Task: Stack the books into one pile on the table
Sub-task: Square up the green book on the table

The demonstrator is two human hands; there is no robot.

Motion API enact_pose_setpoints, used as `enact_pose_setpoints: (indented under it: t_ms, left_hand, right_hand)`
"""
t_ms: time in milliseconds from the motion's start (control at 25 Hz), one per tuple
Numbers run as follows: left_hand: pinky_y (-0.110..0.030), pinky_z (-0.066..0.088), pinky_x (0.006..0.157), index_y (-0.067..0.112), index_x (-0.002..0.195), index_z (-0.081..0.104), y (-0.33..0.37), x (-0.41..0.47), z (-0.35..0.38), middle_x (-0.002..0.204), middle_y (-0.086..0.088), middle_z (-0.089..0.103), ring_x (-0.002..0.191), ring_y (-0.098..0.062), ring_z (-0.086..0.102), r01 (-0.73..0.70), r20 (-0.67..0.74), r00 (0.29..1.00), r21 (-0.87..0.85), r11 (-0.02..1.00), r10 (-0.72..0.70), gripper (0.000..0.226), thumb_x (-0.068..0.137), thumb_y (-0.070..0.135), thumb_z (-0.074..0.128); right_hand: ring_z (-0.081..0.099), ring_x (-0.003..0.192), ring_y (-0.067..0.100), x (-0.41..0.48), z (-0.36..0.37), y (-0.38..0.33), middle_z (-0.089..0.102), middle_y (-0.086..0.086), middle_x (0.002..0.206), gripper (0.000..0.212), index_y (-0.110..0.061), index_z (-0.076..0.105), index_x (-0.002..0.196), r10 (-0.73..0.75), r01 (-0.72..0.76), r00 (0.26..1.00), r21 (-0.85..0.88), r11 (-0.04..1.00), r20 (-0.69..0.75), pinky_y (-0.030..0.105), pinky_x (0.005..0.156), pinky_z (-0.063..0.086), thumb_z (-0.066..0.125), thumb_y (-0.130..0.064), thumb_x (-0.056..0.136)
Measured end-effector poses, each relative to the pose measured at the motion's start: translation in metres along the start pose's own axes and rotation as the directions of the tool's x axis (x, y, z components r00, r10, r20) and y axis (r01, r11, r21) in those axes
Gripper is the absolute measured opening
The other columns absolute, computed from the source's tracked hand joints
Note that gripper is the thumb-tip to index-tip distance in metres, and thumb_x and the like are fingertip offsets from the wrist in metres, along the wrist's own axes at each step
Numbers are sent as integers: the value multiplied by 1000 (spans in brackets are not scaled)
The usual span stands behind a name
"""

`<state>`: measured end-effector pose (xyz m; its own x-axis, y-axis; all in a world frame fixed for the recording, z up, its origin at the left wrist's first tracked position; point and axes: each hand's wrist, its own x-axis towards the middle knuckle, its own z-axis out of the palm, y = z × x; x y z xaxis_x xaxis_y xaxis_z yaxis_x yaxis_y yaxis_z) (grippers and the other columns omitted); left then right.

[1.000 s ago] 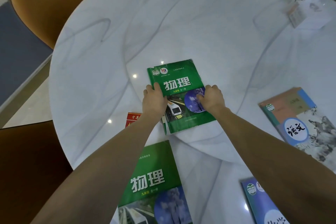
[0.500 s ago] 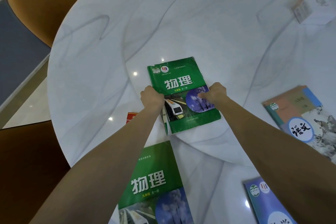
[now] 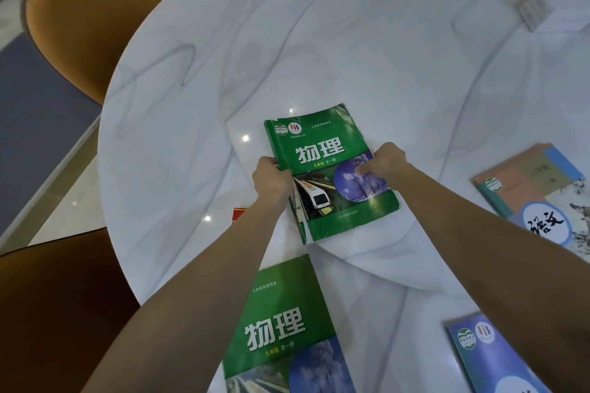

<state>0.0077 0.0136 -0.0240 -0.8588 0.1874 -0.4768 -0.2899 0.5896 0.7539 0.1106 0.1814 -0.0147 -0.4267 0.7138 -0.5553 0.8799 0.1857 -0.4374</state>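
Note:
A green physics book [image 3: 322,150] lies near the middle of the white marble table [image 3: 367,51], seemingly on top of another green book whose edge shows at its lower left. My left hand [image 3: 271,182] grips its spine side. My right hand [image 3: 383,163] holds its right edge, thumb on the cover. A second green physics book [image 3: 281,329] lies close to me. A book with a white disc and ink painting [image 3: 542,201] lies at the right. A blue-purple book [image 3: 485,357] sits at the lower right. A small red item [image 3: 238,215] peeks out beside my left forearm.
Two orange-brown chairs stand at the table's left edge, one at the upper left [image 3: 83,19] and one at the lower left [image 3: 57,313]. A white box-like object [image 3: 539,6] sits at the far right of the table.
Both hands slid from resting flat on the cover to gripping the book's sides. The green book has turned slightly clockwise and shifted a little to the right.

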Motion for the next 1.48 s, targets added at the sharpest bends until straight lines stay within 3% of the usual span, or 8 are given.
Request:
enact_pose_setpoints:
  t_ms: [160, 240, 480, 720, 920, 1160, 1320, 1480]
  left_hand:
    - [-39, 54, 88, 6, 125, 46, 3, -3, 0, 121, -19, 62, 95, -28, 62, 20, 52, 999, -157, 987, -12, 33, 92, 2, 54]
    - [-46, 55, 91, 8, 124, 46, 11, -3, 3, 118, -20, 63, 101, -33, 65, -10, 83, 996, -168, 986, 24, 33, 93, 1, 53]
    - [-39, 55, 79, 8, 125, 46, 43, -5, 31, 110, -16, 62, 88, -27, 63, -79, 208, 972, -153, 985, 110, 34, 93, 1, 52]
    - [-36, 54, 74, 10, 124, 47, 64, -18, 74, 111, -17, 62, 86, -26, 63, -130, 346, 925, -93, 987, 155, 34, 92, -1, 53]
    - [-40, 55, 86, 8, 123, 48, 63, -30, 103, 115, -20, 63, 93, -30, 65, -149, 398, 904, -53, 987, 157, 33, 91, -1, 54]
    - [-41, 54, 92, 8, 123, 50, 47, -32, 116, 118, -20, 64, 91, -26, 61, -207, 357, 918, 61, 976, 173, 33, 91, 3, 57]
    - [-35, 50, 91, 3, 126, 53, 45, -33, 115, 118, -21, 66, 103, -31, 64, -339, 343, 902, 189, 922, 262, 35, 91, 5, 59]
    - [-33, 50, 88, 1, 123, 58, 42, -33, 114, 117, -21, 66, 106, -32, 63, -490, 378, 853, 347, 800, 359, 33, 90, 6, 58]
  right_hand:
    - [63, 88, 29, -1, -6, 5, 66, 21, 97, 31, 8, 64, 96, -11, 11, 1000, 127, 992, -6, 36, 74, 56, 75, -15, 78]
    - [67, 95, 32, -5, -11, 12, 69, 24, 108, 31, 7, 65, 103, 7, -2, 1000, 214, 977, -22, 40, 88, 57, 72, -11, 79]
    - [59, 80, 23, -16, -39, 41, 69, 20, 97, 23, 4, 68, 97, 85, -47, 992, 371, 927, -89, 24, 60, 48, 72, -10, 79]
    - [61, 80, 25, -23, -58, 87, 66, 17, 91, 25, 5, 65, 101, 184, -101, 974, 470, 877, -135, 35, 81, 54, 71, -7, 80]
    - [66, 88, 31, -25, -64, 118, 70, 24, 100, 27, 7, 64, 100, 219, -127, 966, 491, 862, -134, 42, 89, 56, 73, -9, 80]
    - [65, 96, 33, -23, -54, 134, 68, 26, 106, 32, 9, 63, 104, 229, -149, 956, 367, 918, -185, 42, 89, 56, 72, -13, 81]
    - [60, 86, 29, -21, -54, 134, 62, 18, 89, 32, 8, 63, 101, 198, -149, 960, 233, 961, -199, 38, 83, 55, 69, -19, 84]
    - [50, 78, 24, -24, -52, 129, 40, 2, 60, 35, -8, 45, 63, 182, -164, 951, 88, 982, -252, 27, 66, 38, 66, -22, 86]
